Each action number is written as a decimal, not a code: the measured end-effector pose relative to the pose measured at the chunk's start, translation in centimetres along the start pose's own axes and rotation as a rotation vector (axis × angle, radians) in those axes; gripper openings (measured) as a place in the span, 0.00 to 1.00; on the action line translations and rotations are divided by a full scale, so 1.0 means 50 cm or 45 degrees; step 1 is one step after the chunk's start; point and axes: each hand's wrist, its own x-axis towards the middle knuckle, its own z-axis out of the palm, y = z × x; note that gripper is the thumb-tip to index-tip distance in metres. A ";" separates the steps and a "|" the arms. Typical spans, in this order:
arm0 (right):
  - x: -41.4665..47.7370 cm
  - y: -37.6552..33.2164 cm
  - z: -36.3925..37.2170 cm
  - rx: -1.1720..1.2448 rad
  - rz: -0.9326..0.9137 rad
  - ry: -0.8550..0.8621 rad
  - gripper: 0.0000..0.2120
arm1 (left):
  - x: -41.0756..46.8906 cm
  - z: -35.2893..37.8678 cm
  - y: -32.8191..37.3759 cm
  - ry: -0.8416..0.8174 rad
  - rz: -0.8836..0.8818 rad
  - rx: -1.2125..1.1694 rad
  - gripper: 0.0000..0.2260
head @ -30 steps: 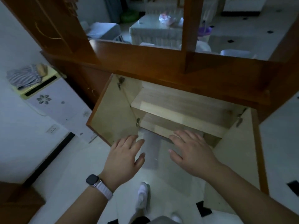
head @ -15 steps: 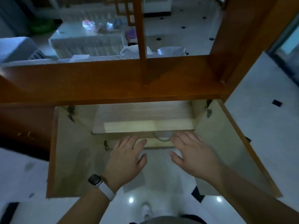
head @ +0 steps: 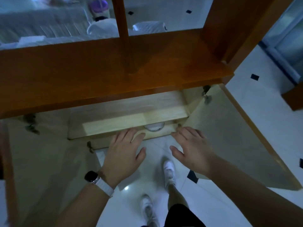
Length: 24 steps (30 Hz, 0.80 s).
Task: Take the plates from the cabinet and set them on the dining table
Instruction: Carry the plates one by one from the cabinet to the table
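Two doors stand swung wide on the low orange-brown wooden cabinet (head: 98, 76), probably to clear the reach; the pale-lined left door (head: 41, 153) is at far left. The left hand (head: 124, 154), black smartwatch on white strap (head: 94, 178) at the wrist, hovers palm down at the cabinet mouth, fingers straight and spread, holding nothing. Just right of it, a white round plate (head: 154, 127) shows only its rim under the pale wooden shelf (head: 131, 122); plate count unclear. The right hand (head: 191, 149) mirrors the left: flat, spread, empty, near the plate but apart from it. Both look poised to flank it. The pale-lined right door (head: 229, 136) is at far right.
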 end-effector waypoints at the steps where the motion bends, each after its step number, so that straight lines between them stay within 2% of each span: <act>1: 0.012 0.009 0.028 0.010 -0.001 0.000 0.23 | 0.011 0.021 -0.007 -0.007 -0.016 -0.009 0.19; 9: 0.116 0.093 0.313 0.080 -0.026 -0.059 0.22 | 0.104 0.290 -0.093 -0.127 0.014 -0.032 0.21; 24: 0.267 0.280 0.905 -0.007 0.008 -0.095 0.23 | 0.266 0.927 -0.325 -0.059 0.103 0.093 0.20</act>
